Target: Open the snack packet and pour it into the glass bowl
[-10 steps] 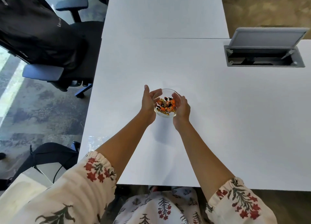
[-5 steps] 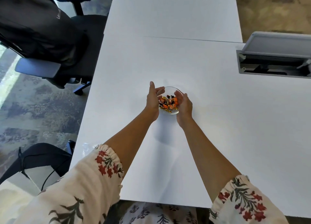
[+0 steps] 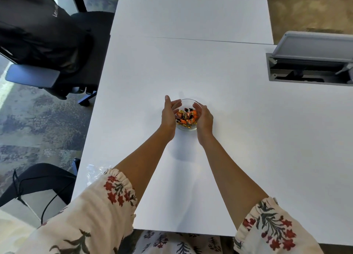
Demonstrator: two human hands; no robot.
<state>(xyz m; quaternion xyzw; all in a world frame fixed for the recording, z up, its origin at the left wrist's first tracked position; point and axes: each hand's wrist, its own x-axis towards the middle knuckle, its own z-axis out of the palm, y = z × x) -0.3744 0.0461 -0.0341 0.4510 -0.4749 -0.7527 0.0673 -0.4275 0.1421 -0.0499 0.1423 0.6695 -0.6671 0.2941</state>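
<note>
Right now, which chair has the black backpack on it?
The office chair at the table's far left carries the backpack; the nearer chair holds only a cable.

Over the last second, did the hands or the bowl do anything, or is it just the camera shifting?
Mostly the camera: the view slid, so the open cable hatch now sits nearer the right edge. Both hands stayed put, the left hand and right hand cupping the sides of the glass bowl, which still sits on the white table with the snacks inside. Nothing was let go. The clear empty wrapper remains by the left sleeve.
</note>
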